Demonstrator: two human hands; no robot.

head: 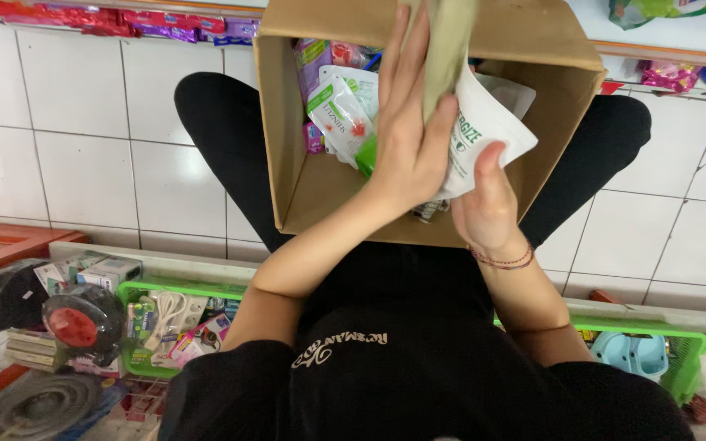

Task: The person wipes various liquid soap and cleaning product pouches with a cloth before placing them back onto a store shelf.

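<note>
left hand (pixel 406 135): I clamp an olive flat pack (pixel 449 45) over the cardboard box (pixel 320 188)
right hand (pixel 484 204): I grip white sachets (pixel 484 122), near right
handling: probably light, soft, slick; hold by edges

I see a brown box (pixel 320 184), open, on the lap. Above its middle my hands hold a white sachet (pixel 484 135) with green print. Inside its far left corner lie a white-green-red sachet (pixel 338 114) and a pink pack (pixel 310 61). Left of the box, small cartons (pixel 83 272) sit by a green basket (pixel 136 290).
</note>
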